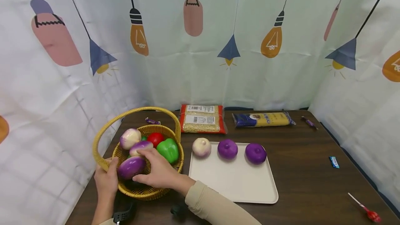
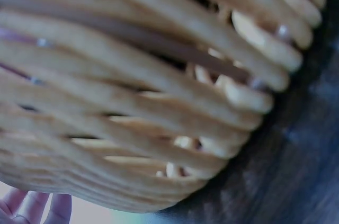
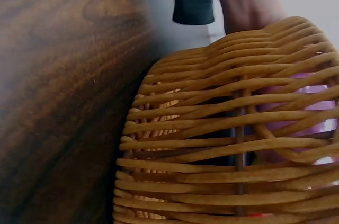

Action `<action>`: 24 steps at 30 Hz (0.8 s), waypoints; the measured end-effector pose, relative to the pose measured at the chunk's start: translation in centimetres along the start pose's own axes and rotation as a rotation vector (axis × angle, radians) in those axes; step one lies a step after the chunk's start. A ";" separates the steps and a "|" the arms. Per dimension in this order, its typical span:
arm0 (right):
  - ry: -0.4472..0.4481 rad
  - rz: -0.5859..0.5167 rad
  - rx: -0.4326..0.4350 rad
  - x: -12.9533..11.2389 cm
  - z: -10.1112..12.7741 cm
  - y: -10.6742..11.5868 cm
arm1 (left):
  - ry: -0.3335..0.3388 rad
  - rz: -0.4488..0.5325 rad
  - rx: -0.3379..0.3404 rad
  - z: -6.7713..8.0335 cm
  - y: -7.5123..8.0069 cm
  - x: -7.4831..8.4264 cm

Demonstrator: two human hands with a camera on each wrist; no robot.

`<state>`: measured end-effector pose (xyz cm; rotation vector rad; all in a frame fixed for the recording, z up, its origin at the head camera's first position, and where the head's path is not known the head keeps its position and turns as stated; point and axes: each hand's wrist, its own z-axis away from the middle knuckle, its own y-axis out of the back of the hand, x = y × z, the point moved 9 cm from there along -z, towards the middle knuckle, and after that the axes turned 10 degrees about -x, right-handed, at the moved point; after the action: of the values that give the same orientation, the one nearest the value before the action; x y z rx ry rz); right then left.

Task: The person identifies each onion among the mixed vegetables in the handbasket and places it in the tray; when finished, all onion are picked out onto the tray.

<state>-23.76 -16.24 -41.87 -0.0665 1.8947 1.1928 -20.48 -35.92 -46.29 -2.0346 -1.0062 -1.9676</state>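
Note:
A yellow wicker basket (image 1: 142, 192) with a hoop handle stands at the table's front left. It holds a purple onion (image 1: 129, 167), two white-and-purple onions (image 1: 129, 137), a red tomato (image 1: 155, 137) and a green pepper (image 1: 168, 149). My right hand (image 1: 142, 166) reaches into the basket, fingers and thumb curled round the purple onion. My left hand (image 1: 107, 171) grips the basket's left rim, thumb over the edge. In the right wrist view the purple onion (image 3: 299, 110) shows through the basket's weave (image 3: 201, 144). The left wrist view is filled by the basket wall (image 2: 148, 102), with fingertips (image 2: 37, 208) below it.
A white tray (image 1: 234, 183) right of the basket carries a white onion (image 1: 201, 147) and two purple onions (image 1: 227, 148). Behind lie a grain packet (image 1: 202, 118), a pasta packet (image 1: 262, 119) and wrapped sweets (image 1: 309, 122). A lollipop (image 1: 365, 211) lies front right. Curtains close the table's back and sides.

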 end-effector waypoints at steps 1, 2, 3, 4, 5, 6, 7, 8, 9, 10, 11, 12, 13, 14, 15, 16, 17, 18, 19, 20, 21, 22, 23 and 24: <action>-0.003 0.018 -0.011 0.0 -0.2 -0.2 | 0.007 -0.004 -0.001 0.0 0.0 -0.1; -0.005 0.029 -0.019 0.0 -0.4 -0.4 | 0.012 -0.006 -0.002 0.0 0.0 -0.1; -0.006 0.039 -0.025 0.0 -0.5 -0.5 | 0.014 -0.008 -0.003 0.0 0.0 -0.1; -0.005 0.045 -0.030 0.0 -0.6 -0.6 | 0.020 -0.007 -0.001 0.0 -0.1 -0.1; -0.005 0.052 -0.032 0.0 -0.6 -0.7 | 0.024 -0.005 0.001 0.1 -0.1 -0.1; -0.003 0.056 -0.037 0.0 -0.6 -0.7 | 0.024 -0.004 0.000 0.1 -0.1 -0.1; -0.002 0.067 -0.043 0.0 -0.7 -0.8 | 0.025 0.000 0.000 0.0 -0.2 0.0; -0.006 0.077 -0.048 0.0 -0.7 -0.9 | 0.024 0.002 0.000 0.0 -0.2 0.0; -0.011 0.086 -0.056 0.0 -0.7 -1.0 | 0.024 0.007 -0.003 0.0 -0.3 0.0; -0.013 0.094 -0.065 0.0 -0.7 -1.1 | 0.025 0.012 -0.003 -0.1 -0.3 0.0; -0.014 0.094 -0.074 0.0 -0.7 -1.2 | 0.024 0.014 -0.004 -0.1 -0.4 0.0; -0.016 0.088 -0.086 0.0 -0.7 -1.2 | 0.023 0.015 -0.008 -0.1 -0.4 0.0; -0.021 0.083 -0.096 -0.1 -0.7 -1.3 | 0.020 0.013 -0.006 -0.1 -0.4 0.0; -0.026 0.073 -0.104 -0.1 -0.7 -1.4 | 0.019 0.016 -0.005 -0.1 -0.4 0.0; -0.030 0.060 -0.112 -0.1 -0.7 -1.4 | 0.017 0.016 -0.005 -0.2 -0.4 0.0; -0.031 0.047 -0.115 -0.1 -0.8 -1.4 | 0.015 0.017 -0.001 -0.2 -0.3 -0.1; -0.037 0.039 -0.113 -0.1 -0.7 -1.4 | 0.011 0.017 0.001 -0.2 -0.3 -0.1; -0.044 0.034 -0.110 -0.1 -0.7 -1.3 | 0.007 0.020 0.001 -0.2 -0.3 0.0; -0.044 0.037 -0.105 -0.1 -0.7 -1.3 | 0.003 0.023 0.004 -0.2 -0.3 0.0; -0.040 0.043 -0.100 -0.1 -0.7 -1.3 | 0.003 0.025 0.005 -0.2 -0.2 0.0; -0.037 0.053 -0.098 -0.2 -0.8 -1.3 | -0.003 0.021 0.003 -0.2 -0.2 0.1; -0.036 0.066 -0.104 -0.2 -0.8 -1.3 | -0.008 0.024 0.005 -0.2 -0.2 0.2; -0.036 0.078 -0.115 -0.2 -0.8 -1.4 | -0.013 0.023 0.004 -0.2 -0.2 0.2; -0.034 0.088 -0.130 -0.2 -0.8 -1.6 | -0.013 0.025 0.000 -0.2 -0.2 0.2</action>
<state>-23.40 -17.77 -42.69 -0.0337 1.8056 1.3672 -20.74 -35.76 -46.17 -2.0529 -0.9782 -1.9440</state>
